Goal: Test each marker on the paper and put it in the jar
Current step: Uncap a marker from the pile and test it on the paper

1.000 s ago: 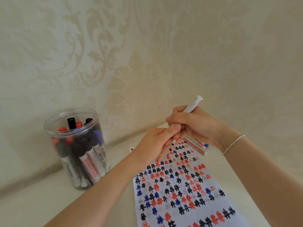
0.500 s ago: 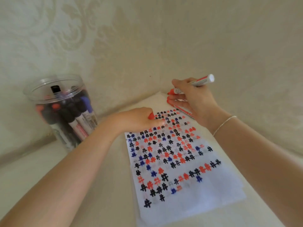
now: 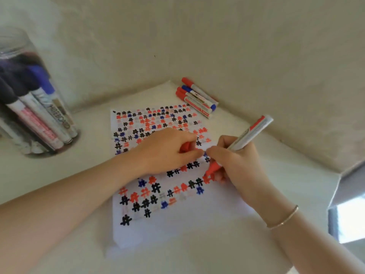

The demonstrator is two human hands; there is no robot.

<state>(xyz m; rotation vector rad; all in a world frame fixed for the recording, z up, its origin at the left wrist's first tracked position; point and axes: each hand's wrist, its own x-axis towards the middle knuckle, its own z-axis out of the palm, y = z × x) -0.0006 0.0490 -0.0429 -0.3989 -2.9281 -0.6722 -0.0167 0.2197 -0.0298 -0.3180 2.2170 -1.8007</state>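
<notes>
A white paper (image 3: 183, 220) covered with black, red and blue hash marks lies on the pale surface. My right hand (image 3: 237, 165) grips an uncapped red marker (image 3: 248, 135), its red tip touching the paper near a red mark. On the paper rests my left hand (image 3: 166, 151), curled round the marker's red cap (image 3: 185, 147). The clear plastic jar (image 3: 17, 46) stands at the far left, holding several capped markers (image 3: 39, 107).
Several capped red and blue markers (image 3: 197, 97) lie side by side in the corner behind the paper. Patterned walls close in the back and right. The surface's right edge (image 3: 335, 186) drops off near my right forearm.
My right hand has come down from the corner and set the red marker's tip on the paper. The left hand, holding the cap, has settled on the sheet. The view has tilted downward.
</notes>
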